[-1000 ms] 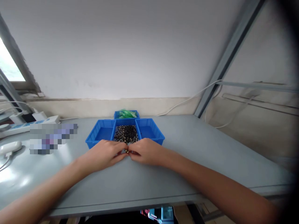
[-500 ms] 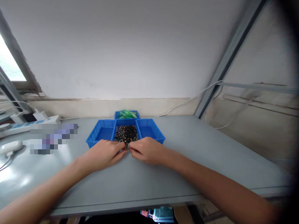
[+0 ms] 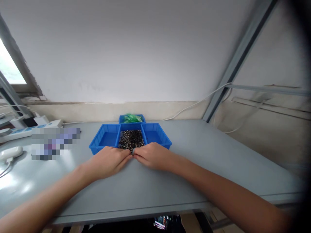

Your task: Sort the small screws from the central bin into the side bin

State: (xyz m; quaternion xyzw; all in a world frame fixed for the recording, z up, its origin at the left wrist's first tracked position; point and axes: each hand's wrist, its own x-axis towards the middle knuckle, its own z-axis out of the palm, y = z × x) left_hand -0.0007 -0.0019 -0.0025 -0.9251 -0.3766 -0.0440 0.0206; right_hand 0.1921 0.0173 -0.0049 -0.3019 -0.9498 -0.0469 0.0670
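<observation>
My left hand [image 3: 108,161] and my right hand [image 3: 152,155] rest on the grey table [image 3: 170,181], fingertips pinched together and meeting at a tiny part I cannot make out, just in front of the middle blue tray [image 3: 131,127]. That tray is full of small dark metal parts [image 3: 131,139]. An empty blue tray [image 3: 105,138] sits to its left and another empty blue tray [image 3: 156,136] to its right. Behind them a fourth blue tray [image 3: 131,118] holds green pieces.
A white power strip [image 3: 29,130] and cables lie at the far left, with a white rounded device [image 3: 11,152] nearer. A blurred patch [image 3: 54,143] covers something left of the trays. A slanted metal beam [image 3: 233,68] and white cable run along the right wall.
Both hands have crept slightly forward toward the middle tray, fingertips still pinched together. The small part glimpsed between them earlier is hidden now.
</observation>
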